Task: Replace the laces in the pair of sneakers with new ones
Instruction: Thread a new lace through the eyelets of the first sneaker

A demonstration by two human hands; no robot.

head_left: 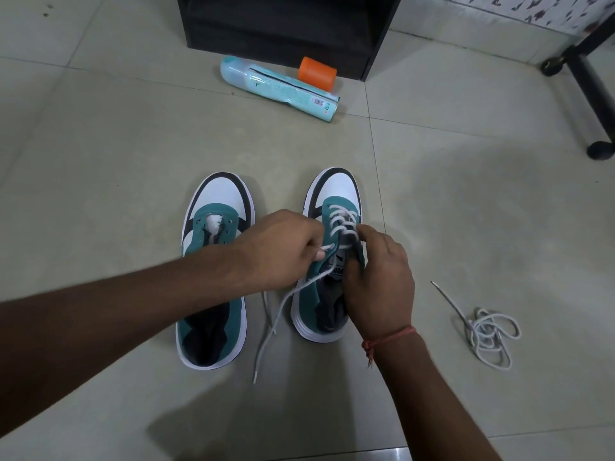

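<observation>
Two teal, white and black sneakers stand side by side on the tiled floor. The left sneaker [213, 261] has bare eyelets and no lace. The right sneaker [336, 207] carries a white lace [342, 221] threaded through its front eyelets. My left hand [283, 247] pinches one strand of that lace beside the tongue. My right hand [376, 281] grips the sneaker's right side and tongue, with fingertips at the lace. Two loose lace ends [269, 331] trail onto the floor between the shoes.
A second white lace [489, 334] lies bunched on the floor to the right. A pale blue spray can [276, 86] and an orange cap [316, 73] lie before a black cabinet [283, 24]. A black metal stand leg [592, 88] occupies the far right.
</observation>
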